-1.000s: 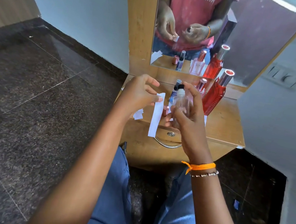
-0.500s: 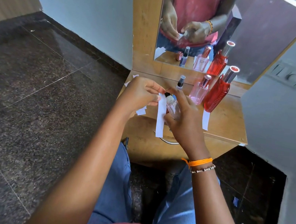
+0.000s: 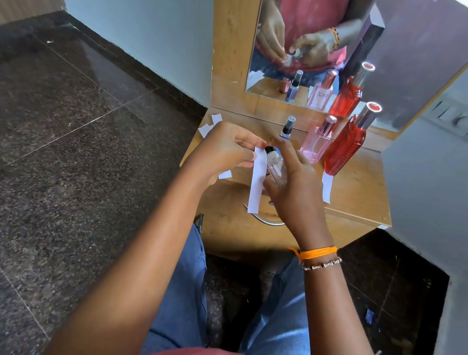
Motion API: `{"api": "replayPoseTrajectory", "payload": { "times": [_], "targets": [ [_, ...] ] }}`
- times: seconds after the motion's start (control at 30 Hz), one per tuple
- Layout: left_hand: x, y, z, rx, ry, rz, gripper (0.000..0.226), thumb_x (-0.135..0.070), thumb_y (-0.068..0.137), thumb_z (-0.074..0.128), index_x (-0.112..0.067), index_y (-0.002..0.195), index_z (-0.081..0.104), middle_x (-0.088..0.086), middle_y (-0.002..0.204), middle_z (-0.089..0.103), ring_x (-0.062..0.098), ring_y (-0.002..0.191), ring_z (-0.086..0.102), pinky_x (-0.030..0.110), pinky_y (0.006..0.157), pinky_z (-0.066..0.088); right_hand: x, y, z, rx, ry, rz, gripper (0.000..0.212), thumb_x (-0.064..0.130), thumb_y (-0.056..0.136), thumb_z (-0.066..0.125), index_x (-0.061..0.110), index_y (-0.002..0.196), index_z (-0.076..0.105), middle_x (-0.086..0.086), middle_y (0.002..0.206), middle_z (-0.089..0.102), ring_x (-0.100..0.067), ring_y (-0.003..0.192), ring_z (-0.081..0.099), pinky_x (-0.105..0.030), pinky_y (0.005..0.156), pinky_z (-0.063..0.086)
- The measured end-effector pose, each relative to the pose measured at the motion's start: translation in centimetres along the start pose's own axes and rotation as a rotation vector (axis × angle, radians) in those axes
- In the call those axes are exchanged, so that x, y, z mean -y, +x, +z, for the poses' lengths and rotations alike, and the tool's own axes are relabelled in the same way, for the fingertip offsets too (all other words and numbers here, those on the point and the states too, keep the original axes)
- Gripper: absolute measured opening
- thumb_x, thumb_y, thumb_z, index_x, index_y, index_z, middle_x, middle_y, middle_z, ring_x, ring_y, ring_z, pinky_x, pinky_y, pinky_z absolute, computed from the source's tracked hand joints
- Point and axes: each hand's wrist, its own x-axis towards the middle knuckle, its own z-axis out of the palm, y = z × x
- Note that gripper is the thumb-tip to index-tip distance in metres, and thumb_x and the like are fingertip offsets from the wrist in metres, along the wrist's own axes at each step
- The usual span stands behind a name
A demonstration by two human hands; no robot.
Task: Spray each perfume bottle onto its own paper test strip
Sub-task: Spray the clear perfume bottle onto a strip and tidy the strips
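My left hand [image 3: 224,151] pinches the top of a white paper strip [image 3: 256,186] that hangs down in front of the wooden shelf [image 3: 358,193]. My right hand [image 3: 295,183] grips a small clear perfume bottle [image 3: 276,168], tilted, its dark nozzle close to the strip's upper end and my index finger on top. On the shelf behind stand a small blue bottle [image 3: 287,128], a pink bottle [image 3: 317,142] and a tall red bottle [image 3: 346,145]. Another strip [image 3: 327,187] lies in front of the red bottle.
More paper strips [image 3: 210,125] lie at the shelf's left edge, one [image 3: 225,174] under my left hand. A mirror [image 3: 338,41] rises behind the bottles. A drawer handle [image 3: 268,220] sits below the shelf. A wall with a switch plate [image 3: 457,118] closes the right side.
The clear bottle has tipped from upright towards the strip and moved left, its nozzle now next to the paper. Both hands have come closer together.
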Motion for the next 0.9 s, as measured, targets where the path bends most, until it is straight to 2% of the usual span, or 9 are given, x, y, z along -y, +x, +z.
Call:
{"api": "replayPoseTrajectory", "payload": {
  "times": [0.13, 0.27, 0.4, 0.53, 0.6, 0.67, 0.77, 0.83, 0.9],
  "targets": [
    [0.0, 0.0, 0.1, 0.0, 0.005, -0.007, 0.029, 0.009, 0.083, 0.058, -0.009, 0.103, 0.069, 0.01, 0.098, 0.068, 0.018, 0.096, 0.066, 0.027, 0.083, 0.056, 0.0, -0.1, 0.0, 0.01, -0.01, 0.0, 0.063, 0.006, 0.079, 0.066, 0.026, 0.136, 0.046, -0.006, 0.126, 0.057, -0.025, 0.103, 0.056, -0.035, 0.077, 0.048],
    [0.0, 0.0, 0.3, 0.002, -0.017, -0.013, 0.028, 0.01, 0.082, 0.057, -0.01, 0.098, 0.068, 0.001, 0.086, 0.065, 0.009, 0.085, 0.064, 0.016, 0.072, 0.056, 0.1, -0.2, 0.0, 0.021, -0.019, 0.001, 0.063, 0.006, 0.079, 0.065, 0.025, 0.136, 0.045, -0.007, 0.123, 0.057, -0.026, 0.102, 0.057, -0.037, 0.075, 0.05],
    [0.0, 0.0, 0.4, 0.013, -0.023, -0.017, 0.029, 0.011, 0.083, 0.056, -0.007, 0.102, 0.068, 0.001, 0.087, 0.066, 0.012, 0.088, 0.065, 0.02, 0.077, 0.056, 0.0, -0.2, 0.0, 0.022, -0.019, -0.007, 0.062, 0.006, 0.079, 0.064, 0.024, 0.135, 0.046, -0.007, 0.121, 0.058, -0.025, 0.099, 0.057, -0.036, 0.072, 0.049],
    [0.1, 0.1, 0.2, 0.008, -0.009, -0.005, 0.029, 0.01, 0.083, 0.056, -0.006, 0.103, 0.068, 0.005, 0.093, 0.066, 0.013, 0.092, 0.065, 0.019, 0.076, 0.057, 0.0, -0.2, 0.0, -0.07, 0.102, 0.004, 0.057, 0.005, 0.08, 0.065, 0.021, 0.132, 0.047, -0.004, 0.111, 0.059, -0.018, 0.08, 0.053, -0.032, 0.066, 0.046],
    [0.3, 0.3, 0.1, -0.003, 0.001, -0.003, 0.028, 0.009, 0.083, 0.057, -0.006, 0.104, 0.068, 0.006, 0.094, 0.066, 0.014, 0.092, 0.065, 0.019, 0.077, 0.057, -0.1, -0.1, 0.1, -0.149, 0.192, 0.021, 0.052, 0.006, 0.083, 0.065, 0.018, 0.13, 0.046, -0.002, 0.109, 0.059, -0.02, 0.082, 0.055, -0.032, 0.07, 0.048],
    [0.5, 0.6, 0.0, -0.024, 0.017, -0.016, 0.028, 0.009, 0.083, 0.057, -0.007, 0.103, 0.068, 0.006, 0.095, 0.065, 0.015, 0.092, 0.065, 0.022, 0.079, 0.057, -0.6, -0.1, 0.3, -0.245, 0.255, 0.096, 0.051, 0.007, 0.082, 0.066, 0.014, 0.128, 0.046, -0.002, 0.106, 0.058, -0.02, 0.083, 0.054, -0.022, 0.07, 0.044],
    [1.0, 1.2, -0.3, -0.064, 0.055, -0.038, 0.026, 0.006, 0.084, 0.059, -0.009, 0.102, 0.069, 0.008, 0.099, 0.067, 0.014, 0.091, 0.067, 0.025, 0.082, 0.056, -1.4, 0.2, 0.9, -0.34, 0.203, 0.218, 0.036, 0.005, 0.079, 0.067, 0.004, 0.113, 0.054, -0.013, 0.1, 0.062, -0.028, 0.086, 0.058, -0.03, 0.07, 0.045],
    [1.4, 1.6, -0.7, -0.082, 0.065, -0.043, 0.026, 0.006, 0.083, 0.059, -0.01, 0.1, 0.07, 0.008, 0.098, 0.068, 0.013, 0.089, 0.067, 0.026, 0.082, 0.056, -1.7, 0.6, 1.3, -0.325, 0.162, 0.236, 0.032, 0.011, 0.079, 0.073, 0.002, 0.105, 0.056, -0.014, 0.096, 0.062, -0.03, 0.086, 0.058, -0.032, 0.069, 0.043],
    [1.6, 1.9, -1.0, -0.083, 0.073, -0.043, 0.028, 0.007, 0.081, 0.059, -0.012, 0.098, 0.07, 0.005, 0.092, 0.068, 0.012, 0.086, 0.067, 0.024, 0.081, 0.056, -1.6, 1.1, 1.9, -0.273, 0.148, 0.232, 0.04, 0.018, 0.078, 0.076, 0.001, 0.106, 0.055, -0.01, 0.094, 0.061, -0.026, 0.085, 0.056, -0.03, 0.069, 0.04]
  ]
}}
